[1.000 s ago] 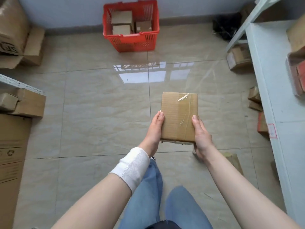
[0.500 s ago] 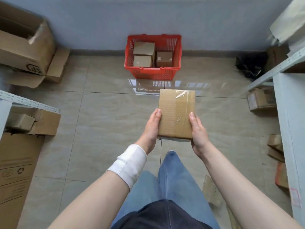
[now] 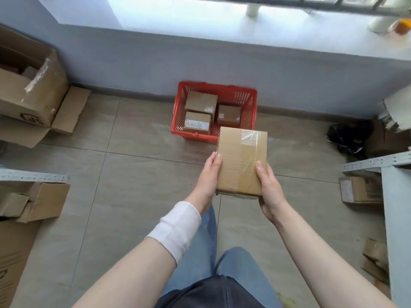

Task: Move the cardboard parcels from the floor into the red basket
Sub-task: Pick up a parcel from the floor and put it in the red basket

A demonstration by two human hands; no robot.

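A flat cardboard parcel (image 3: pixel 241 161) with clear tape across it is held in the air between both hands. My left hand (image 3: pixel 208 176) grips its left edge and my right hand (image 3: pixel 270 187) grips its right edge. The parcel's far end overlaps the near rim of the red basket (image 3: pixel 250 96), which stands on the floor against the wall. Three cardboard parcels (image 3: pixel 201 102) lie inside the basket. A white band wraps my left wrist.
Large open cartons (image 3: pixel 29 92) sit at the left. Grey metal shelving (image 3: pixel 33 176) holds boxes at left, and another shelf (image 3: pixel 378 162) stands at right. A parcel (image 3: pixel 358 188) lies under the right shelf. A black bag (image 3: pixel 349 136) sits in the right corner.
The basket has come nearer and lower in view as I walked toward it. The parcel stays held in both hands, now reaching the basket's near rim.
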